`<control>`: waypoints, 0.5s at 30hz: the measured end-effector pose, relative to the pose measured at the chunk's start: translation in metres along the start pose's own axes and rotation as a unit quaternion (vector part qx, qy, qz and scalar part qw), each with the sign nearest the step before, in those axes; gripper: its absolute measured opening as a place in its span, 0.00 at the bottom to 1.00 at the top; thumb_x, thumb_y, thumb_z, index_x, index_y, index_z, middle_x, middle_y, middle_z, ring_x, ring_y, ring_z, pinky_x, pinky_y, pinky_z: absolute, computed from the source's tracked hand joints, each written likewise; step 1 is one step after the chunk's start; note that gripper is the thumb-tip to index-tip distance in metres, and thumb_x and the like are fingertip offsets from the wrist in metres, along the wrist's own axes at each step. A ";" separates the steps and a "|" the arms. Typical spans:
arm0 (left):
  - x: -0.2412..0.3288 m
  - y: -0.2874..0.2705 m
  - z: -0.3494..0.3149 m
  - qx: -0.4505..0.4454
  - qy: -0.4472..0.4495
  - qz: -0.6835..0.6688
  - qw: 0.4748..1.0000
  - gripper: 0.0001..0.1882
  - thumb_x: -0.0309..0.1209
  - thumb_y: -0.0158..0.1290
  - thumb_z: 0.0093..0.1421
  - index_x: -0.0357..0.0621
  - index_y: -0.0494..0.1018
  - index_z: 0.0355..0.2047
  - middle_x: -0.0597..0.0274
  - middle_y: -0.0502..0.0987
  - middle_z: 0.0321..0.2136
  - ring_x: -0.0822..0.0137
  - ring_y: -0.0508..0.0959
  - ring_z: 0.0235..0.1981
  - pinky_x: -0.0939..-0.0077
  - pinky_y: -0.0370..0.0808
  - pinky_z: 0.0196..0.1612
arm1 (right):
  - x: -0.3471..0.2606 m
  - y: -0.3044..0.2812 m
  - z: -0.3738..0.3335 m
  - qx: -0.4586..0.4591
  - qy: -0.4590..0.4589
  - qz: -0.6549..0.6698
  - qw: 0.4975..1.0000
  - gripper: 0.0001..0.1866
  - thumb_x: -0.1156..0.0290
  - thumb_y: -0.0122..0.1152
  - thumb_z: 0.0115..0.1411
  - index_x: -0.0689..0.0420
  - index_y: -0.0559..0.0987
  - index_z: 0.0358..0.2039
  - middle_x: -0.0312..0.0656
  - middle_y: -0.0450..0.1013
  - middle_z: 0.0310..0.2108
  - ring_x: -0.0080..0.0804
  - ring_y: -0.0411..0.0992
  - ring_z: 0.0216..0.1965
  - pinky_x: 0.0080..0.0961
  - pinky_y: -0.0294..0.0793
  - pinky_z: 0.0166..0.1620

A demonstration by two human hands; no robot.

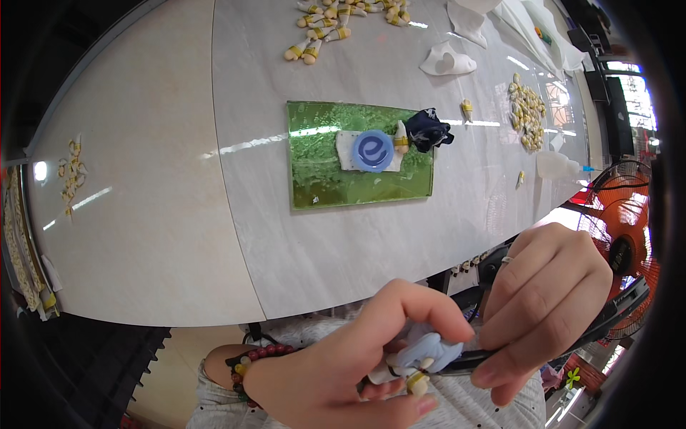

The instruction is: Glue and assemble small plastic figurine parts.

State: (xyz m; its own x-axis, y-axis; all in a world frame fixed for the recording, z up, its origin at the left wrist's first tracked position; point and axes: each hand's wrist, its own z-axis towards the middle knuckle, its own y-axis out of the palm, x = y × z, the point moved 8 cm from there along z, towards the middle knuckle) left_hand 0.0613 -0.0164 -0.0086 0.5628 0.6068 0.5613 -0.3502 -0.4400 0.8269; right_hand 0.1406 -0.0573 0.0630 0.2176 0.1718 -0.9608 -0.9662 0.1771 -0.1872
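Note:
Over my lap, my left hand (314, 365) is closed round a small figure (429, 350) with a light blue, rounded part and cream parts with a yellow band. Thumb and forefinger curl about it, hiding some of it. Close beside it, my right hand (547, 307) has its fingers bent and pressed together; whatever they hold, if anything, I cannot make out. A dark, long shape (607, 311) runs behind the right hand. Beyond both hands, a green glass slab (321, 182) bears a light blue round dish (373, 151) on a white cloth (345, 149).
Against the slab's right edge lie a dark blue crumpled bundle (427, 131) and a cream piece (401, 137). Cream-and-yellow pieces form a far pile (321, 28), a right pile (527, 114) and a left pile (72, 174). A squeeze bottle (556, 166) stands near an orange fan (625, 214).

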 end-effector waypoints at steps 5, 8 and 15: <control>0.005 -0.002 -0.001 0.026 0.065 0.038 0.997 0.22 0.24 0.48 0.55 0.37 0.52 0.48 0.68 0.58 0.33 0.87 0.56 0.22 0.94 0.55 0.26 | -0.001 0.002 0.001 0.006 -0.004 -0.018 1.000 0.08 0.73 0.68 0.42 0.61 0.80 0.23 0.41 0.72 0.19 0.19 0.68 0.17 0.07 0.70 0.20; 0.001 -0.001 -0.001 0.017 0.034 0.002 0.999 0.22 0.24 0.48 0.55 0.37 0.52 0.48 0.69 0.58 0.31 0.87 0.55 0.21 0.95 0.54 0.25 | -0.002 0.001 0.001 0.009 -0.008 -0.024 1.000 0.08 0.73 0.68 0.42 0.61 0.80 0.23 0.41 0.72 0.19 0.19 0.68 0.17 0.07 0.69 0.20; 0.000 0.000 0.000 0.001 0.022 -0.010 1.000 0.22 0.24 0.48 0.55 0.37 0.52 0.48 0.68 0.58 0.33 0.86 0.57 0.24 0.93 0.56 0.28 | -0.003 0.000 0.002 0.000 -0.006 -0.022 1.000 0.07 0.74 0.68 0.42 0.62 0.79 0.23 0.40 0.71 0.19 0.19 0.68 0.17 0.07 0.69 0.20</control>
State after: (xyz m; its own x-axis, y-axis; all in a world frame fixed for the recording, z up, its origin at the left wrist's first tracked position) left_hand 0.0612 -0.0165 -0.0085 0.5368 0.6441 0.5449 -0.3367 -0.4286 0.8384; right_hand 0.1401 -0.0558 0.0659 0.2617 0.1758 -0.9490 -0.9555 0.1857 -0.2291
